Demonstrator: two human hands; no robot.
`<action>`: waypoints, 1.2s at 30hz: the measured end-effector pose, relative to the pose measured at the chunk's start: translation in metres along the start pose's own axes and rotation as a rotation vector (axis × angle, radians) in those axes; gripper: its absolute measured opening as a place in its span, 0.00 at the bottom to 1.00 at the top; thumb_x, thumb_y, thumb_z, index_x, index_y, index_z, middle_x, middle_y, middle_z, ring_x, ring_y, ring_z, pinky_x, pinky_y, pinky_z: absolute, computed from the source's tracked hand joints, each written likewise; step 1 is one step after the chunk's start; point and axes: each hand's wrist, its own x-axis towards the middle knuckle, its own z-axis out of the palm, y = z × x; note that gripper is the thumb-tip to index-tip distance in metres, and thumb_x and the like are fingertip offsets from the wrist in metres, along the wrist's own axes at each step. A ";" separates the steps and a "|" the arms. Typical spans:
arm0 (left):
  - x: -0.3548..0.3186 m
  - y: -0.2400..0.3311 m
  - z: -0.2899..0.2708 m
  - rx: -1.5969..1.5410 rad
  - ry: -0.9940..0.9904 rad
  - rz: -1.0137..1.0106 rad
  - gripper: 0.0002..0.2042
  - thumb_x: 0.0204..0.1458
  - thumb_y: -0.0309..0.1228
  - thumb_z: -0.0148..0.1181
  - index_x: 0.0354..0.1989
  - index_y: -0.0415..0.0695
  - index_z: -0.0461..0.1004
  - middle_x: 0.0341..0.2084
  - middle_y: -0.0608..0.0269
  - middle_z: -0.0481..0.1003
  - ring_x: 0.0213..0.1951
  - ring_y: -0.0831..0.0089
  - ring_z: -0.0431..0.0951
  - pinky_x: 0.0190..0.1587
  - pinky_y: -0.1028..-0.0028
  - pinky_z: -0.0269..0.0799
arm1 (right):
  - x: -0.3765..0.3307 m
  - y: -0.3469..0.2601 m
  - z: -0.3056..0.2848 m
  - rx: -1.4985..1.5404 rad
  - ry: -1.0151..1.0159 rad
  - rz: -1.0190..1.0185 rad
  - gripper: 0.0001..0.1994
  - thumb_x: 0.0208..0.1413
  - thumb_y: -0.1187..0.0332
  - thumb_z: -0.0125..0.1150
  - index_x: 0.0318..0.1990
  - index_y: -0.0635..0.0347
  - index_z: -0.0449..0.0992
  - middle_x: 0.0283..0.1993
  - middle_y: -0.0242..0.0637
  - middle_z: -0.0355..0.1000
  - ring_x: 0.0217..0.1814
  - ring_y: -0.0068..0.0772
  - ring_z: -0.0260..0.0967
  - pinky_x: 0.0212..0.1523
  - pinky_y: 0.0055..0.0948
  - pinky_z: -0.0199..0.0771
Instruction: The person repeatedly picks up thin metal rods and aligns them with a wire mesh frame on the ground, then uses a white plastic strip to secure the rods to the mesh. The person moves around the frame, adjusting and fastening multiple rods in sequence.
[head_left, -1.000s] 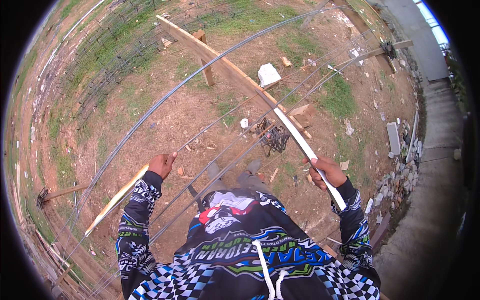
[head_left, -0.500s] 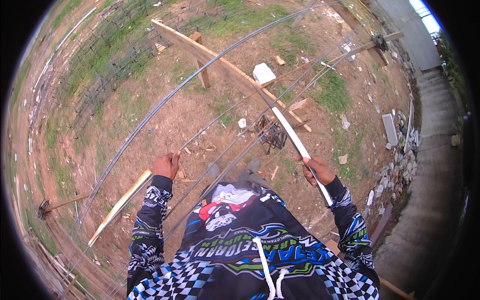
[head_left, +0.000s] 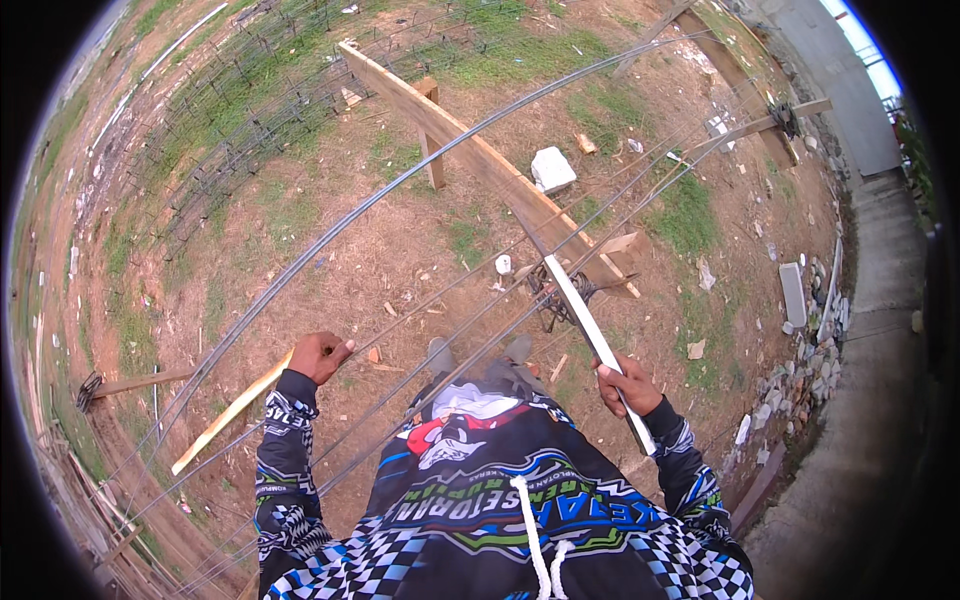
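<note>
Left hand (head_left: 318,355) gripping rebar (head_left: 400,185), right hand (head_left: 628,385) gripping pipe (head_left: 590,335)

Soft daylight, sharp, fisheye-bent edges.

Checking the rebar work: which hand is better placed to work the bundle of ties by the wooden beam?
Right, probably: the right hand grips the white rod pointing toward that bundle; the left hand holds a rebar farther away.

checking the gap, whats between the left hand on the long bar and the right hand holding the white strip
In the head view, between the left hand and the right hand run several thin steel bars over bare dirt, with the person's two shoes below.
</note>
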 end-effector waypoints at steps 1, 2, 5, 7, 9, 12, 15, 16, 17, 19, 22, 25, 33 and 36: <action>0.017 0.022 -0.010 -0.020 0.210 0.028 0.10 0.50 0.38 0.64 0.31 0.43 0.80 0.26 0.56 0.76 0.31 0.60 0.76 0.35 0.65 0.70 | 0.004 0.008 0.001 -0.014 0.000 -0.044 0.15 0.65 0.63 0.49 0.49 0.66 0.62 0.17 0.27 0.56 0.09 0.20 0.55 0.09 0.21 0.56; 0.033 0.030 -0.024 0.180 0.429 0.104 0.10 0.49 0.37 0.64 0.34 0.43 0.79 0.28 0.56 0.75 0.33 0.60 0.76 0.36 0.64 0.70 | 0.004 0.010 0.003 0.046 -0.013 -0.056 0.15 0.65 0.63 0.49 0.49 0.66 0.62 0.17 0.27 0.57 0.09 0.20 0.55 0.09 0.21 0.56; 0.081 0.035 -0.043 0.571 0.815 0.268 0.13 0.46 0.34 0.65 0.40 0.45 0.77 0.33 0.57 0.75 0.38 0.60 0.75 0.39 0.64 0.71 | 0.014 0.018 0.008 0.071 -0.004 -0.044 0.15 0.65 0.62 0.49 0.50 0.65 0.62 0.17 0.28 0.57 0.09 0.20 0.54 0.10 0.22 0.56; 0.103 -0.012 -0.043 0.584 0.703 0.228 0.12 0.46 0.32 0.64 0.40 0.46 0.76 0.33 0.58 0.75 0.38 0.61 0.75 0.38 0.66 0.71 | 0.019 0.014 0.021 0.037 0.014 -0.053 0.16 0.65 0.62 0.49 0.51 0.65 0.62 0.17 0.28 0.58 0.10 0.20 0.54 0.10 0.21 0.55; 0.120 -0.045 -0.034 0.601 0.661 0.222 0.08 0.48 0.31 0.62 0.37 0.46 0.76 0.33 0.60 0.76 0.38 0.60 0.75 0.38 0.67 0.72 | 0.021 0.017 0.032 0.054 0.052 -0.055 0.17 0.65 0.61 0.49 0.53 0.64 0.63 0.17 0.28 0.57 0.10 0.20 0.54 0.10 0.21 0.55; 0.125 -0.022 -0.035 0.536 0.729 0.403 0.07 0.51 0.32 0.61 0.37 0.45 0.76 0.31 0.60 0.77 0.34 0.59 0.76 0.36 0.65 0.72 | 0.025 0.032 0.036 0.114 0.057 -0.088 0.18 0.65 0.60 0.49 0.55 0.64 0.64 0.16 0.27 0.56 0.11 0.18 0.54 0.11 0.20 0.55; 0.099 0.017 -0.046 0.349 0.657 0.240 0.09 0.53 0.35 0.59 0.34 0.42 0.76 0.26 0.54 0.77 0.28 0.54 0.75 0.33 0.63 0.70 | 0.028 0.033 0.046 0.152 0.018 -0.125 0.18 0.65 0.60 0.49 0.54 0.63 0.64 0.16 0.26 0.55 0.11 0.17 0.53 0.11 0.20 0.55; 0.091 0.022 -0.046 0.267 0.606 0.119 0.10 0.54 0.36 0.59 0.32 0.41 0.76 0.24 0.52 0.77 0.26 0.53 0.75 0.31 0.62 0.69 | 0.031 0.038 0.047 0.153 0.024 -0.132 0.17 0.65 0.60 0.49 0.54 0.63 0.64 0.16 0.26 0.55 0.11 0.17 0.53 0.10 0.19 0.55; 0.089 0.023 -0.047 0.225 0.529 0.129 0.15 0.56 0.40 0.56 0.31 0.38 0.76 0.16 0.49 0.73 0.21 0.55 0.74 0.28 0.63 0.67 | 0.035 0.046 0.046 0.153 0.030 -0.138 0.17 0.65 0.60 0.49 0.53 0.63 0.63 0.16 0.26 0.55 0.10 0.17 0.53 0.10 0.19 0.55; 0.089 0.012 -0.042 -0.016 0.249 -0.022 0.16 0.57 0.41 0.55 0.30 0.38 0.76 0.15 0.50 0.71 0.21 0.60 0.73 0.28 0.65 0.66 | 0.039 0.049 0.049 0.157 0.036 -0.149 0.16 0.65 0.61 0.49 0.52 0.63 0.63 0.16 0.26 0.55 0.10 0.18 0.53 0.10 0.19 0.55; 0.088 0.000 -0.024 -0.042 0.198 0.022 0.16 0.57 0.40 0.55 0.29 0.38 0.78 0.15 0.50 0.70 0.20 0.64 0.71 0.26 0.66 0.64 | 0.047 0.054 0.051 0.161 0.046 -0.133 0.18 0.64 0.59 0.51 0.55 0.60 0.65 0.18 0.29 0.62 0.09 0.20 0.58 0.09 0.21 0.56; 0.069 0.017 -0.009 0.014 0.395 0.125 0.11 0.55 0.35 0.58 0.30 0.39 0.78 0.18 0.50 0.73 0.20 0.56 0.73 0.25 0.66 0.65 | 0.053 0.060 0.050 0.216 0.034 -0.124 0.19 0.64 0.59 0.52 0.57 0.58 0.63 0.18 0.29 0.62 0.10 0.20 0.59 0.09 0.22 0.57; 0.051 0.010 0.015 0.006 0.434 0.072 0.11 0.53 0.36 0.61 0.30 0.39 0.78 0.19 0.50 0.75 0.25 0.52 0.77 0.27 0.63 0.69 | 0.048 0.049 0.068 0.175 0.123 -0.137 0.17 0.64 0.60 0.51 0.52 0.63 0.63 0.18 0.28 0.59 0.11 0.19 0.56 0.11 0.20 0.56; 0.055 0.014 0.010 0.016 0.432 0.012 0.14 0.54 0.40 0.59 0.28 0.40 0.77 0.18 0.50 0.74 0.23 0.52 0.75 0.27 0.63 0.68 | 0.048 0.054 0.067 0.174 0.133 -0.133 0.17 0.64 0.60 0.51 0.52 0.63 0.63 0.18 0.28 0.59 0.11 0.19 0.55 0.11 0.20 0.55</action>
